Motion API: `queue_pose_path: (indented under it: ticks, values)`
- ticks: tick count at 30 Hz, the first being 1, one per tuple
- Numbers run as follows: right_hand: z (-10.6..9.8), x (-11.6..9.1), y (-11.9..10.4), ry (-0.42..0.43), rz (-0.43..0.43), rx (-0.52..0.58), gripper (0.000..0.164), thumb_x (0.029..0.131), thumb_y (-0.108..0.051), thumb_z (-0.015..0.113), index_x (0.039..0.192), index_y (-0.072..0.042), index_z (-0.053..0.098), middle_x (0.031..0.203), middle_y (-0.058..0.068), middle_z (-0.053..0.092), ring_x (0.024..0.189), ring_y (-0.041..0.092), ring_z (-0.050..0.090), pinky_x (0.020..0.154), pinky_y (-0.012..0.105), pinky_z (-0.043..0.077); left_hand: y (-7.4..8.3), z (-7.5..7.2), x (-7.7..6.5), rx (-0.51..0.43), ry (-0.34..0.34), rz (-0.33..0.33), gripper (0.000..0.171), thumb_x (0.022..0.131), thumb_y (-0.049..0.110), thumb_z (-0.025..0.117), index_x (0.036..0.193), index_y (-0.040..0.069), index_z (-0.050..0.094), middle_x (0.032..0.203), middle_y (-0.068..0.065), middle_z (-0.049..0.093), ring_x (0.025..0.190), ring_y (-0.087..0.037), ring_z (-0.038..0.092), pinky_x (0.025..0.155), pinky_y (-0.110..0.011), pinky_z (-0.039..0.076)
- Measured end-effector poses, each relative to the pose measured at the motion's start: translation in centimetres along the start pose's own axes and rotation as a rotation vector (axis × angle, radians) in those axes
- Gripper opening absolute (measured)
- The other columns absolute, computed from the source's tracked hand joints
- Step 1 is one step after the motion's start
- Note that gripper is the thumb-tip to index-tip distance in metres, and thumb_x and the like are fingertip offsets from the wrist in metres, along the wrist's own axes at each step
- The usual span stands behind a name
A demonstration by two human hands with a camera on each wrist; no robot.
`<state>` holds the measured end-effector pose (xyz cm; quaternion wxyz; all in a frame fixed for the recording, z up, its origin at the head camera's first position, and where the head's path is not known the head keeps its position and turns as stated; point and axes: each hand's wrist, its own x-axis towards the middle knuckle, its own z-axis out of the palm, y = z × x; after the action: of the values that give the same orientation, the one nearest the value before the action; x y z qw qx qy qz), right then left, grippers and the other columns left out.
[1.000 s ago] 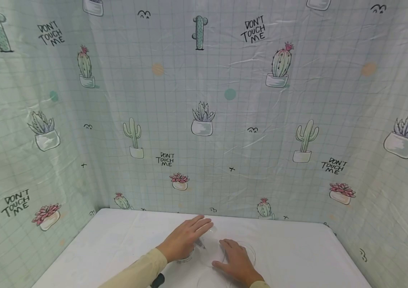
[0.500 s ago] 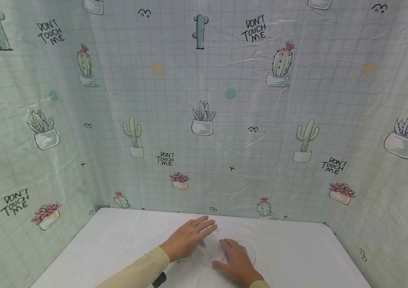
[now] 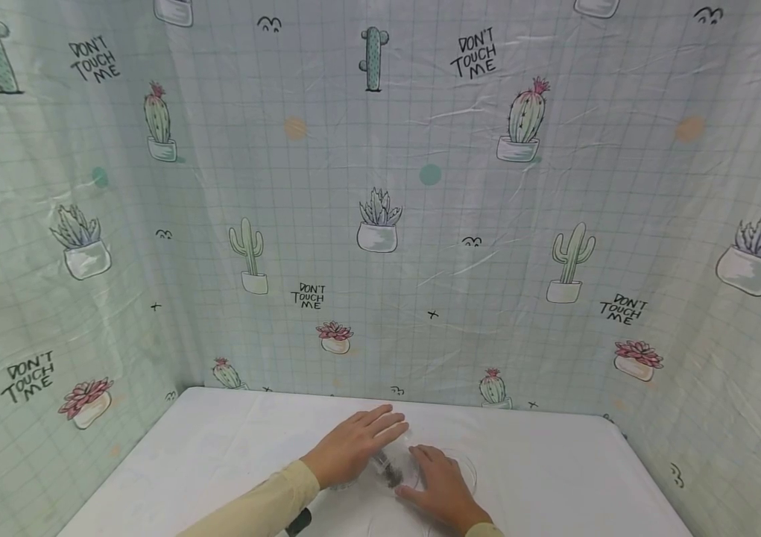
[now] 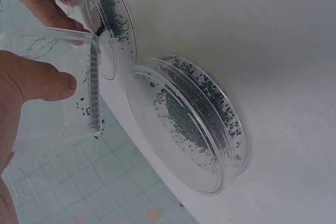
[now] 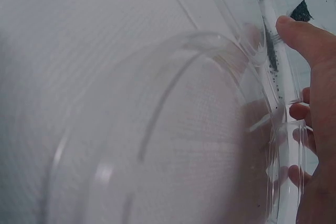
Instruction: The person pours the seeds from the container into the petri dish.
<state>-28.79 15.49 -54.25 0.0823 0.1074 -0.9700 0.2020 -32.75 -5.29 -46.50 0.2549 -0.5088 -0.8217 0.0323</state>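
My left hand (image 3: 353, 446) grips a clear plastic container (image 4: 50, 85), its thumb flat along one side. That container is tilted, with dark granules (image 3: 391, 475) sliding toward its lower edge. Opposite it, my right hand (image 3: 443, 488) holds a clear round petri dish (image 4: 128, 35) by the rim, thumb on one side and fingers on the other. Dark granules lie in this dish. Beside it, in the left wrist view, sits another petri dish (image 4: 178, 124) with dark granules inside.
A large clear round dish (image 5: 157, 129) fills the right wrist view's foreground. Under the left sleeve a black object (image 3: 298, 522) shows partly. The white table (image 3: 554, 477) meets a cactus-print curtain (image 3: 380, 298) at the back and sides.
My left hand has shifted slightly right with the container, closer to the right hand. More dark granules now show between the hands. The right hand stays in place.
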Motion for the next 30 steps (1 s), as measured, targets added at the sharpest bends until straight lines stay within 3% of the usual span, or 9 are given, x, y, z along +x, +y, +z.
queue_pose_path:
  ticks: [7,21,30]
  values:
    - [0.08,0.0,0.0,0.008,-0.003,-0.003,0.08,0.071,-0.068,0.057,0.127,-0.011,0.052,0.129,0.008,0.053,0.12,0.029,0.047,0.096,0.057,0.039,0.12,-0.02,0.05,0.006,0.005,-0.008,0.078,0.075,0.008,0.071,0.142,0.022,0.032,0.144,0.003,0.038,0.135,-0.019,0.034,0.102,-0.034,0.043]
    - [0.16,0.12,-0.15,-0.007,0.023,-0.004,0.082,0.07,-0.07,0.057,0.127,-0.011,0.052,0.128,0.009,0.053,0.119,0.03,0.047,0.096,0.058,0.038,0.34,-0.25,-0.29,-0.014,0.018,-0.092,0.078,0.074,0.007,0.07,0.141,0.021,0.033,0.144,0.002,0.038,0.134,-0.02,0.036,0.103,-0.036,0.043]
    - [0.36,0.22,0.03,0.015,0.018,0.0,0.082,0.069,-0.071,0.057,0.125,-0.012,0.053,0.126,0.008,0.054,0.118,0.029,0.048,0.095,0.057,0.039,0.23,0.3,-0.71,-0.041,0.059,-0.137,0.091,0.066,0.01,0.075,0.143,0.021,0.028,0.142,0.002,0.038,0.134,-0.021,0.034,0.102,-0.038,0.043]
